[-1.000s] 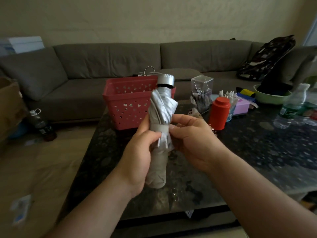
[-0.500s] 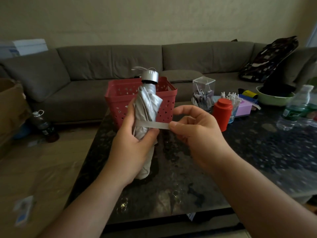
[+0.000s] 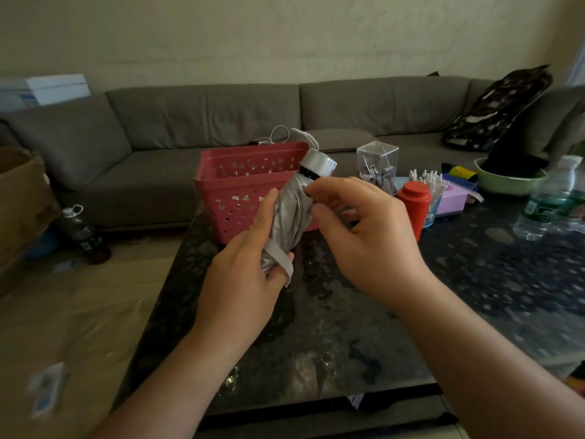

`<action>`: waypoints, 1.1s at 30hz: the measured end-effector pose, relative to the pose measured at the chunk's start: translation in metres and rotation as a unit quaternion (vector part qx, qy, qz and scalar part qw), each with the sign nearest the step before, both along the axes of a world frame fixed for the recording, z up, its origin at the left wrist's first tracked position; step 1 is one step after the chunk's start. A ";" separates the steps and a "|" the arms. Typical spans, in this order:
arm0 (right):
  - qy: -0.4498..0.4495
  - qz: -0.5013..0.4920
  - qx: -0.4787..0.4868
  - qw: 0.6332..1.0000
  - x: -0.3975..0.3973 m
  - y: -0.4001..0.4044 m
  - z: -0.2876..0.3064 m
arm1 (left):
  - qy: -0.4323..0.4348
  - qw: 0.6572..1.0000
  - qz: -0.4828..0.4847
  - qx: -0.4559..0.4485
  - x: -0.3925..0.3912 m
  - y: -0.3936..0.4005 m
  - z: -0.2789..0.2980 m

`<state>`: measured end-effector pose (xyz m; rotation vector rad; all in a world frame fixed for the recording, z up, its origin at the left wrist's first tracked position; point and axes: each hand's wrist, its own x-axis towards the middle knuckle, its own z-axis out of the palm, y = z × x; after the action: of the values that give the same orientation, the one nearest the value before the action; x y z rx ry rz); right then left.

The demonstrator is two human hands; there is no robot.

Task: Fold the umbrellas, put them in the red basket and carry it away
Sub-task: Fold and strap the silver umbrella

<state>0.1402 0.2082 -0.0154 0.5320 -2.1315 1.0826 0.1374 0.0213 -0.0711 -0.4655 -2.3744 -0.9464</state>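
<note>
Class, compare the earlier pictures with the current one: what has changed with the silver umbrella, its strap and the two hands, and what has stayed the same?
The right hand let go of the strap and moved up to the folds near the cap. The strap now lies loose over the left hand. The silver umbrella tilted, cap to the right. The left hand still grips its body; the red basket stays on the table.

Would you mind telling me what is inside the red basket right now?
The red basket shows only its perforated far wall inside; no umbrella is visible in it. Its floor and right part are hidden by the near wall and the silver umbrella held in front.
</note>
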 end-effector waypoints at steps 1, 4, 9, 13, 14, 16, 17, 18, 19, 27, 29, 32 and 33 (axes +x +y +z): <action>-0.002 0.002 -0.022 1.000 0.000 0.000 0.001 | 0.004 1.000 -0.003 0.004 0.000 0.000 -0.001; -0.014 -0.004 -0.054 0.998 0.002 -0.001 0.004 | 0.019 1.000 -0.005 0.002 0.001 0.001 -0.002; -0.047 0.006 -0.051 0.998 0.004 -0.002 0.009 | 0.031 0.999 -0.010 -0.002 0.001 0.003 -0.005; -0.060 -0.011 -0.061 0.996 0.007 -0.004 0.012 | 0.058 0.998 -0.006 -0.021 0.002 0.005 -0.005; -0.062 -0.018 -0.056 0.996 0.008 -0.006 0.012 | 0.060 0.998 -0.005 -0.018 0.002 0.005 -0.006; -0.069 -0.022 -0.077 0.994 0.010 -0.010 0.009 | 0.057 0.998 -0.003 -0.012 0.001 0.006 -0.007; -0.080 -0.016 -0.109 0.991 0.010 -0.013 0.007 | 0.056 0.998 -0.005 -0.009 0.001 0.006 -0.007; -0.097 -0.003 -0.149 0.984 0.010 -0.016 0.005 | 0.054 0.998 -0.010 -0.004 0.002 0.006 -0.006; -0.117 0.014 -0.194 0.974 0.010 -0.018 0.004 | 0.052 0.999 -0.017 0.003 0.002 0.007 -0.006; -0.150 0.051 -0.293 0.943 0.005 -0.012 0.001 | 0.032 0.999 -0.004 0.025 0.001 0.007 -0.006; -0.068 0.039 -0.214 0.974 0.009 -0.006 0.005 | 0.032 0.999 0.010 0.018 0.001 0.005 -0.003; 0.014 -0.005 -0.070 0.997 0.012 -0.007 0.004 | 0.019 0.999 0.023 -0.011 0.006 0.006 0.001; 0.018 -0.025 -0.044 0.999 0.012 -0.010 0.003 | 0.017 0.999 0.025 -0.024 0.008 0.008 0.002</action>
<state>0.1521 0.1980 -0.0125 0.4522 -2.0449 1.1252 0.1458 0.0293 -0.0689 -0.4341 -2.3705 -0.8536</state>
